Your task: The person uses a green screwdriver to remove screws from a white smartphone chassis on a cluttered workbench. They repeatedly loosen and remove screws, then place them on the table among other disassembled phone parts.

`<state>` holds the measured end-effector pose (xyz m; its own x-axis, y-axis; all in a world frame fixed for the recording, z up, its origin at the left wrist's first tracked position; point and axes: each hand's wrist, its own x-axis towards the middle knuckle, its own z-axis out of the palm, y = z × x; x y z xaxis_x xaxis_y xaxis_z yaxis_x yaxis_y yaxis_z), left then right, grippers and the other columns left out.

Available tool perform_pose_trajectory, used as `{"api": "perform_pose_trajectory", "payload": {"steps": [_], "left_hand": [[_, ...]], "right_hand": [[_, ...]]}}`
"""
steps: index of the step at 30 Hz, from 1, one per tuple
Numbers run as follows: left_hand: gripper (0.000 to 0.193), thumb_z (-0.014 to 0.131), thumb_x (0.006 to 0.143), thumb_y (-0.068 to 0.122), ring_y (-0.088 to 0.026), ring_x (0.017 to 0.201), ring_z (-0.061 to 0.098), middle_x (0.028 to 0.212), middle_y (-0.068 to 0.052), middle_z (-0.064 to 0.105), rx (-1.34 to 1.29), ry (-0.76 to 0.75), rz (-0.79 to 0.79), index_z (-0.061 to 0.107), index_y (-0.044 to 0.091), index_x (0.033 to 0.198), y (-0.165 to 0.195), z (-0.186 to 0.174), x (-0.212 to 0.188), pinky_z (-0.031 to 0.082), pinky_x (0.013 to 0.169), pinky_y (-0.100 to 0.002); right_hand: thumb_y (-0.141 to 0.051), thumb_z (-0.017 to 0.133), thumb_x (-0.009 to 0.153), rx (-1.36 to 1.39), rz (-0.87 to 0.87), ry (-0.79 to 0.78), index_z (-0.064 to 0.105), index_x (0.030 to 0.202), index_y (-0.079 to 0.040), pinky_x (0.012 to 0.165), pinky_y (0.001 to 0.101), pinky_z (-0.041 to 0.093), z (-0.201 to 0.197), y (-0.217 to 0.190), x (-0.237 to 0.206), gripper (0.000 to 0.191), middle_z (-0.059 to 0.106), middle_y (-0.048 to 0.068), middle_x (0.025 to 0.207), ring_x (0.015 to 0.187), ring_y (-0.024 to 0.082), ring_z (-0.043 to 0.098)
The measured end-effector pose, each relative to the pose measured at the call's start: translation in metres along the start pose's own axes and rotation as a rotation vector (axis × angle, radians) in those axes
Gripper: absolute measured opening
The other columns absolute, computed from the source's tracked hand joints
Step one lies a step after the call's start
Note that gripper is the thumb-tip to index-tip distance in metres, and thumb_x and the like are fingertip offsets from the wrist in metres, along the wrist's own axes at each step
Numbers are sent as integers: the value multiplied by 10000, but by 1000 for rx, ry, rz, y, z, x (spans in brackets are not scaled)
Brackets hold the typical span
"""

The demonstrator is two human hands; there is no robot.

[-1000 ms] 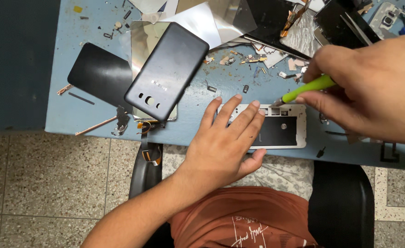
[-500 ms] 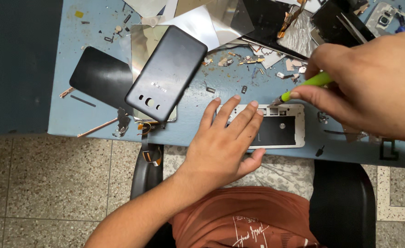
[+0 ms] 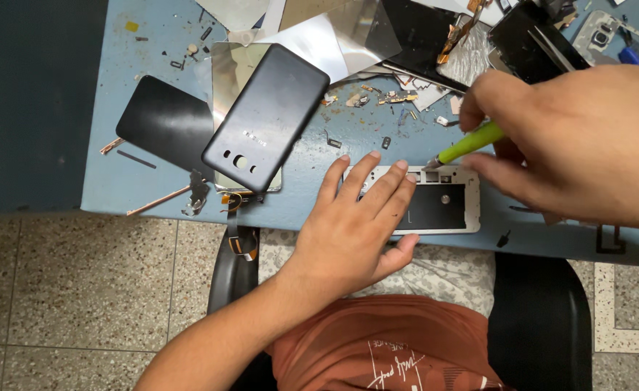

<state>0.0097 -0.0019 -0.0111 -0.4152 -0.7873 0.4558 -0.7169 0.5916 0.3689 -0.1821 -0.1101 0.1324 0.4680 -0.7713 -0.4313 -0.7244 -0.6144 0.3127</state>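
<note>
A white phone frame [image 3: 442, 210] lies at the near edge of the blue table [image 3: 131, 181]. My left hand [image 3: 355, 224] lies flat on its left part, fingers spread, pressing it down. My right hand [image 3: 573, 145] grips a green-handled tool [image 3: 468, 143]. The tool's metal tip touches the frame's top edge near the middle. A dark phone back cover [image 3: 265, 119] lies tilted to the left, resting on a shiny metal plate.
A black panel [image 3: 160, 123] lies at the left of the table. Loose screws, flex strips and small parts litter the middle. Foil sheets, dark screens and another phone part crowd the back right. A black chair and tiled floor show below.
The view has shifted slightly. Both hands stay on the frame, and the tool tip remains at the frame's top edge.
</note>
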Motion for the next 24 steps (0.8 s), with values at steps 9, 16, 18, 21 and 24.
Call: {"api": "perform_pose_trajectory", "payload": {"steps": [9,16,18,21,24], "left_hand": [[634,735,881,396,-396,1377,495,1444,-166,578,5,-1,1,622,7,1369,0,1,0,352,1192,-608],[562,747,875,372,-411,1384,495,1450,-170,573,-39,1,-11,649,96,1355,1,0,-1,349,1195,-623],[554,751,871,369,-414,1384,496,1451,-169,573,-42,-1,-16,654,113,1352,1,0,-1,348,1193,-625],[552,754,870,369,-416,1385,496,1450,-167,572,-40,-6,-16,656,118,1351,1,1,0,346,1195,-627],[552,754,875,371,-415,1387,495,1453,-168,570,-39,-6,-16,656,114,1354,1,0,0,346,1195,-626]], "right_hand": [[-584,609,895,-110,35,-58,642,1213,-243,493,251,537,1,-4,4,467,699,-83,601,512,90,708],[-593,537,968,-177,80,-211,645,1138,-267,524,222,529,-7,-7,2,383,712,-98,580,539,58,714],[-602,532,951,-160,76,-162,653,1148,-255,517,230,523,-6,-8,3,416,708,-91,584,530,68,710],[-566,616,893,-53,2,-8,671,1186,-248,473,253,520,-5,-4,2,436,685,-99,576,492,81,697],[-557,609,912,-76,-8,-60,678,1147,-263,479,248,523,-2,-2,1,383,683,-114,550,489,69,693]]}}
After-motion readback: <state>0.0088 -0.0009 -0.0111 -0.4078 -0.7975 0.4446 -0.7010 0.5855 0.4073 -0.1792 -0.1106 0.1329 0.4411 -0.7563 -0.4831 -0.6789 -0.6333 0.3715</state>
